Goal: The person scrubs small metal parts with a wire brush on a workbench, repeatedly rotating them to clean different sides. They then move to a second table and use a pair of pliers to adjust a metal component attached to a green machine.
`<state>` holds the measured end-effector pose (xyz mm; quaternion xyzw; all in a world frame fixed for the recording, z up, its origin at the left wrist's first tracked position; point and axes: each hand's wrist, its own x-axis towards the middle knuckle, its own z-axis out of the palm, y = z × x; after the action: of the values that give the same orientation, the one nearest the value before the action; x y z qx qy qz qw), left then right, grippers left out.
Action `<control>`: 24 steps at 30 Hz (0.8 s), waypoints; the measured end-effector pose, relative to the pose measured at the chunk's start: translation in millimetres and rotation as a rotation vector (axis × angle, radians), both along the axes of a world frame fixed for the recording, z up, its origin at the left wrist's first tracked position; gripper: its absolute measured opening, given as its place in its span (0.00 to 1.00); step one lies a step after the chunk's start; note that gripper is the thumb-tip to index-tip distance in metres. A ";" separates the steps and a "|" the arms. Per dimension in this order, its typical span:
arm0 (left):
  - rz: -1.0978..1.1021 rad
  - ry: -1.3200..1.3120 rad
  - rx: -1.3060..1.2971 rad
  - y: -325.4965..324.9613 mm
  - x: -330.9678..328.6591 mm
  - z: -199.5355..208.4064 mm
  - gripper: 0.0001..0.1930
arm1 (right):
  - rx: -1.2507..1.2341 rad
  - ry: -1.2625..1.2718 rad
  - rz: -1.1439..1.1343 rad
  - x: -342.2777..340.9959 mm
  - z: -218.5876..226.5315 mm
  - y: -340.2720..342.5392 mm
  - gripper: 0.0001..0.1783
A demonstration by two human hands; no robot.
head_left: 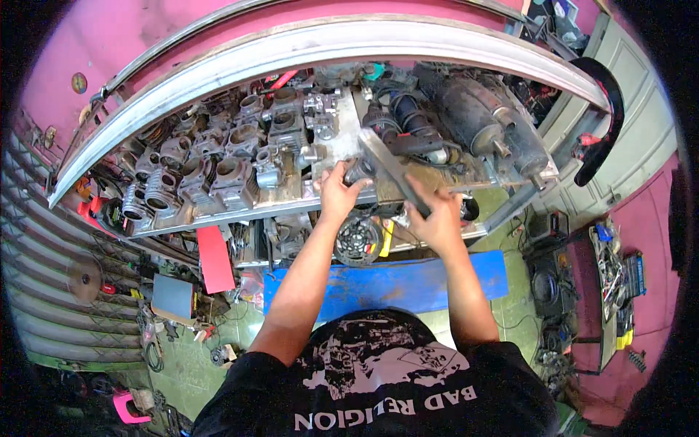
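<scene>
From my distant seat I look down on two bare hands at the near edge of the desk; the right hand grasps a long grey bar, thumb on the near side and fingers along the far one; the bar slants over the desk, its far end pointing away and leftward; I take the grip at the near end to be for reach and control.

The left hand has its fingers closed about a small dark part at the desk's near edge, thumb to the right of it; I judge this hold is for steadiness, with the bar just beside it; how tightly the fingers press, I cannot tell.

On the left of the desk I see engine cylinders crowded together, many with the open bore facing up, presumably because they stand firm that way and share the space; on the right of the desk lies a muffler, probably laid down because its long round body would tip upright; a dark hose lies between it and the desk's middle.

Below the desk's near edge sits a round metal disc; nearer me than the desk, a blue board runs crosswise between the forearms.
</scene>
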<state>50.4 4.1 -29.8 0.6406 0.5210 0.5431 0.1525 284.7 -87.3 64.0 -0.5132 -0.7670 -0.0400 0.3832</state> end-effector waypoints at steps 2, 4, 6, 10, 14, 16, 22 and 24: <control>0.028 0.018 -0.015 5.8 0.0 0.6 0.32 | 0.074 -0.022 -0.112 0.3 36.7 27.0 0.30; 0.027 -0.003 -0.065 9.2 1.5 -3.7 0.31 | 0.088 -0.079 -0.222 1.6 59.7 70.3 0.28; 0.039 -0.059 -0.062 7.6 5.4 3.7 0.29 | 0.056 -0.197 -0.309 4.1 75.5 110.6 0.28; 0.128 -0.144 -0.099 3.8 2.0 18.1 0.21 | -0.054 -0.512 -0.379 1.5 83.1 158.8 0.25; 0.219 -0.088 -0.173 -3.5 -4.8 32.4 0.25 | -0.077 -0.688 -0.383 5.6 69.8 176.7 0.19; 0.308 0.034 -0.165 -4.6 -13.1 28.4 0.27 | -0.122 -0.700 -0.362 0.0 68.8 170.4 0.21; 0.456 0.237 -0.183 -15.5 -10.9 34.8 0.28 | -0.009 -0.567 -0.423 -13.6 75.2 145.9 0.24; 0.522 0.224 -0.152 -14.1 -14.8 29.2 0.28 | 0.130 -0.498 -0.343 -37.6 69.1 134.4 0.26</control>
<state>35.6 -10.0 -0.5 0.5276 0.7210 0.4492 -0.0032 247.1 47.1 133.1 -0.5838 -0.7355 -0.2776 0.2029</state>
